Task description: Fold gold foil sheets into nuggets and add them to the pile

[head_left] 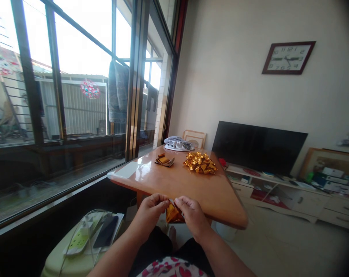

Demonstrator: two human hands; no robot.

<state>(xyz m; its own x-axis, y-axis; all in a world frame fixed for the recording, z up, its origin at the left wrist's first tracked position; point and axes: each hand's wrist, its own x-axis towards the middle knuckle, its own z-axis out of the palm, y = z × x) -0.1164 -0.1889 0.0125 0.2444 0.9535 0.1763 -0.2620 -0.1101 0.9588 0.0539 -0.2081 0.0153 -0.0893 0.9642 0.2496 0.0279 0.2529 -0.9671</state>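
Observation:
Between my two hands, just off the front edge of the table, is a shiny gold foil sheet [173, 214], partly folded. My left hand [153, 209] pinches its upper left part between thumb and fingers. On the other side my right hand [193, 215] grips the upper right edge the same way. Farther back on the wooden table lies a heap of crumpled or folded gold foil pieces [200, 163]. To the left of that heap sits a small stack of flat gold foil sheets [164, 160], slightly curled.
The wooden table [186, 188] stands before me, with folded cloth [178, 144] at its far end. At lower left, a pale green stool [56, 257] carries a power strip [82, 236] and a phone [105, 231]. A television [258, 148] stands on a low cabinet [307, 204].

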